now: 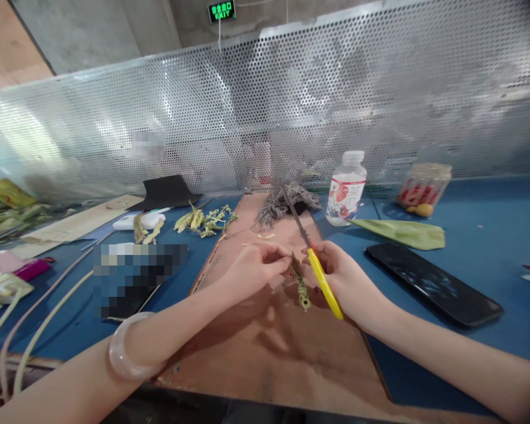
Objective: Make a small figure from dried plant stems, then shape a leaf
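My left hand [260,265] is pinched over the upper end of a short, knobbly green plant piece [302,288]. That piece hangs down between my hands and shows a dark hole at its lower end. In my right hand [342,274] are scissors with yellow handles [321,280], their dark blades [297,215] pointing away from me and up. The right fingertips are close to the plant piece; whether they touch it is hidden. Both hands are above a brown wooden board [247,347]. A small pale scrap [266,237] lies on the board beyond my left hand.
Grey yarn [287,203] is heaped at the board's far end. To the right are a clear bottle [347,188], a jar [424,187], a long green leaf [401,233] and a black phone [433,284]. Yellow-green plant bits [207,219] lie left. A perforated metal panel [256,100] stands behind.
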Demonstrator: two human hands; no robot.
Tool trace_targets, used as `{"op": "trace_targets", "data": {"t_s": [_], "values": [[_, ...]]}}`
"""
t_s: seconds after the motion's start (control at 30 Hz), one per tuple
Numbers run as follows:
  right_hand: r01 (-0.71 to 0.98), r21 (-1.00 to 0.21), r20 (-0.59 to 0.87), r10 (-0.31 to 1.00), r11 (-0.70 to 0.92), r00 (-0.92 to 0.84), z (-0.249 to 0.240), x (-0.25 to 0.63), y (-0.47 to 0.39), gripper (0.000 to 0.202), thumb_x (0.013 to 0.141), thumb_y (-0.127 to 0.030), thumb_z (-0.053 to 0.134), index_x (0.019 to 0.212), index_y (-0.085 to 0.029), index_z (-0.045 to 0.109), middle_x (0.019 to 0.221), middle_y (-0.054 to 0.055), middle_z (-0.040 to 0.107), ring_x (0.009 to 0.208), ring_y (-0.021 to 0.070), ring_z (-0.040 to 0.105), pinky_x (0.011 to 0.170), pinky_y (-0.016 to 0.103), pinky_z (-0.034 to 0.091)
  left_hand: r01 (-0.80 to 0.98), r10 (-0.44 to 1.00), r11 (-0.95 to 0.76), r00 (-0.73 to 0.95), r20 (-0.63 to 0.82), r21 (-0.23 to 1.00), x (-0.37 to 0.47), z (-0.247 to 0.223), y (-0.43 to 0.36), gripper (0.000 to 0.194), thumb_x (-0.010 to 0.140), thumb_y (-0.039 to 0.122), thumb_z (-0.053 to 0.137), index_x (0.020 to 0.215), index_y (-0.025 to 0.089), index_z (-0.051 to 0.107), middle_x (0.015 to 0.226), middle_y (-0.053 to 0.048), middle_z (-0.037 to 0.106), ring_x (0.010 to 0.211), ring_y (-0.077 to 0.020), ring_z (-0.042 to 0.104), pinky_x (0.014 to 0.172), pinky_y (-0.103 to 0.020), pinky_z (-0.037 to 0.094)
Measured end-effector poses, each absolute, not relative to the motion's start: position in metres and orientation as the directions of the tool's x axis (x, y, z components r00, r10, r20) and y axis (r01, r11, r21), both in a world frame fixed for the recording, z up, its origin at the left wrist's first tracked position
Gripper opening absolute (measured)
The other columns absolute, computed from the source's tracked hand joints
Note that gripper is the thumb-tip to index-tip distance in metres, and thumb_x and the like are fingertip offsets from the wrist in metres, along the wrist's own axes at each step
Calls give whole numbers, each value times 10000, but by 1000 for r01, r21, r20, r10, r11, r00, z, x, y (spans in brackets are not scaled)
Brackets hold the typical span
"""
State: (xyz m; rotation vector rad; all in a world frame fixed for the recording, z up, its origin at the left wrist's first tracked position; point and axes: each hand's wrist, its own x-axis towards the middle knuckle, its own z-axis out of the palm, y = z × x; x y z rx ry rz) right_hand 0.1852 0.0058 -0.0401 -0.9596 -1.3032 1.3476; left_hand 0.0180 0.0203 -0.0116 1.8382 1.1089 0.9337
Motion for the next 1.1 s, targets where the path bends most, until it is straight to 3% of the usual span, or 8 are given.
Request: {"op": "trace_targets", "data": {"t_s": [0.4,0.77,0.97,1.1], "values": [[-119,-990,91,979,70,-185,-43,185,10,392,608,-245,751,884,-212,474,708,-39,585,546,114,547,489,239,428,293,932,-267,321,168,918,19,-11,22,90,741,191,611,776,163,689,810,-8,700,757,-128,630,742,-243,488],[-69,-994,101,977,90,-189,-42,185,9,363,637,-219,724,897,-221,472,734,-19,610,617,152,595,623,300,500,260,934,-194,345,96,946,20,-6,21,67,740,173,624,738,166,691,700,18,660,631,-83,572,640,-201,451],[-101,-994,67,977,47,-204,-42,184,9,388,624,-227,733,909,-220,470,745,-22,610,590,144,589,599,298,500,229,933,-157,354,68,961,18,-6,21,80,742,213,647,788,164,691,751,7,671,639,-81,575,658,-208,456],[-150,-988,54,977,23,-206,-39,184,10,447,592,-259,767,923,-212,471,721,-35,599,532,116,556,480,238,447,182,923,-137,380,59,974,16,-8,22,95,751,245,651,781,159,679,733,10,652,633,-73,564,660,-204,454]]}}
